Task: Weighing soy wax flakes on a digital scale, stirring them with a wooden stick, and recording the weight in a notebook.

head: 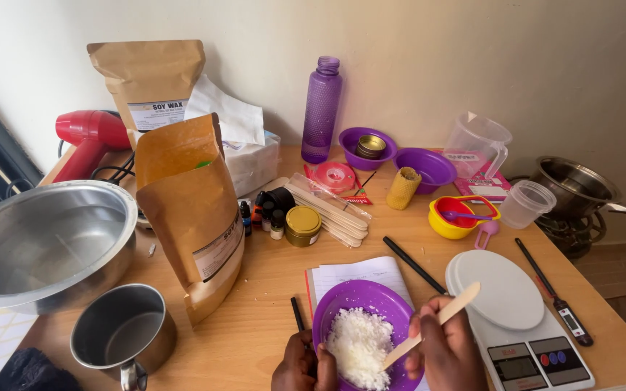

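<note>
My left hand [303, 368] steadies the purple plastic bowl of white wax flakes [360, 318] at the table's [269, 282] front edge; my right hand [446, 346] is closed around a flat wooden stick [436, 322] to stir.

You work at a wooden table [269, 289] with the purple bowl of white flakes [362, 326] at its near edge, resting on an open notebook [360, 274]. Left of that bowl stand a steel mug [124, 334], a large steel pot [45, 242] and a brown paper pouch [193, 217]; right of it sits a white kitchen scale [519, 322] with a black probe thermometer [553, 300] beside it. Behind the bowl lie wooden sticks [327, 206], a gold tin [303, 225] and a purple bottle [322, 108].
</note>
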